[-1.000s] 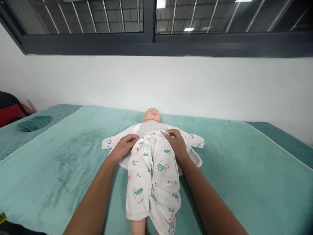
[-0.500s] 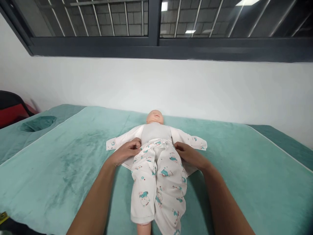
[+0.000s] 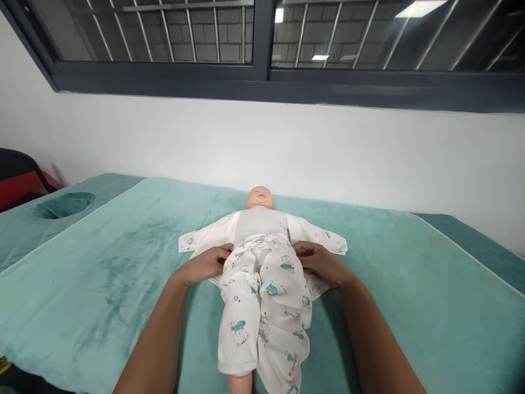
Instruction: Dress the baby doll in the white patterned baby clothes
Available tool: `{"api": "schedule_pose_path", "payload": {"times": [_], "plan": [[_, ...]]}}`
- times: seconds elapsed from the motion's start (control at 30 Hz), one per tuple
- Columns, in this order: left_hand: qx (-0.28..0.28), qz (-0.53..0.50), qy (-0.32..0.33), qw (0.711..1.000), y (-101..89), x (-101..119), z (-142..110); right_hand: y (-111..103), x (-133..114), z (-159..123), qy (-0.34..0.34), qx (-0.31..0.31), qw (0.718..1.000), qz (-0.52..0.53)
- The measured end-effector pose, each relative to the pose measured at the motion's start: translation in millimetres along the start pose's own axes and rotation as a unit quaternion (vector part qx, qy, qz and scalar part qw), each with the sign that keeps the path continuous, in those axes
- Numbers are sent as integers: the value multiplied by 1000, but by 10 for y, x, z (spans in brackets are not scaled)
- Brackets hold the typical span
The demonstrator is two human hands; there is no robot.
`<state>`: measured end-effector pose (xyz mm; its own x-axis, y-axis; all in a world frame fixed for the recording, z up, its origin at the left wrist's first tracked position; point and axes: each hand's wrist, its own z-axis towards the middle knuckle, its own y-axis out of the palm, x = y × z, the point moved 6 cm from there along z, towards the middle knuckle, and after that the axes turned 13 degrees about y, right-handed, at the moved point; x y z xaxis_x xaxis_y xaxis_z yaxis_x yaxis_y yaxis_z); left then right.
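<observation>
A baby doll (image 3: pixel 260 198) lies on its back with its head toward the wall. It wears a white long-sleeved top (image 3: pixel 218 232), spread out at the arms, and white baby pants (image 3: pixel 275 298) with a teal cartoon print. At the left side of the waist, my left hand (image 3: pixel 209 262) is closed on the edge of the pants, fingertips partly hidden. My right hand (image 3: pixel 322 262) pinches the pants at the opposite hip, its fingertips tucked behind the cloth. One foot end (image 3: pixel 241 383) shows below the shorter-looking pant leg; the other leg's end is covered.
A teal padded bed (image 3: pixel 123 273) carries the doll and has a round hole (image 3: pixel 64 205) at its left end. Behind it stand a white wall (image 3: pixel 262 142) and a dark window frame (image 3: pixel 262 87). A red and black object (image 3: pixel 20 180) sits at far left.
My left hand has shifted slightly left and down along the side of the pants, its fingers now more hidden. My right hand stays nearly in place. The view has tilted a little.
</observation>
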<state>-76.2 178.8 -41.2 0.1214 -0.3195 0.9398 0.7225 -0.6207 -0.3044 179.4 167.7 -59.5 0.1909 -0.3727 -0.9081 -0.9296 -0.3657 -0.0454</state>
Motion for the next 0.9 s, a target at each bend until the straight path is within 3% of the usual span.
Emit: {"api": "schedule_pose_path", "payload": {"times": [0.13, 0.37, 0.53, 0.8, 0.9], "plan": [[-10, -23, -1, 1000, -5, -43, -30, -28, 28, 10, 11, 6, 1000, 3], [118, -125, 24, 985, -85, -156, -111, 120, -26, 12, -4, 3, 1000, 22], [151, -160, 13, 975, -84, -142, -109, 158, 12, 80, -20, 17, 994, 110], [196, -163, 19, 967, -38, -221, -108, 150, 59, 213, -83, 129, 978, 145], [250, -156, 24, 955, -19, -282, -101, 148, 97, 275, -90, 154, 972, 153]]}}
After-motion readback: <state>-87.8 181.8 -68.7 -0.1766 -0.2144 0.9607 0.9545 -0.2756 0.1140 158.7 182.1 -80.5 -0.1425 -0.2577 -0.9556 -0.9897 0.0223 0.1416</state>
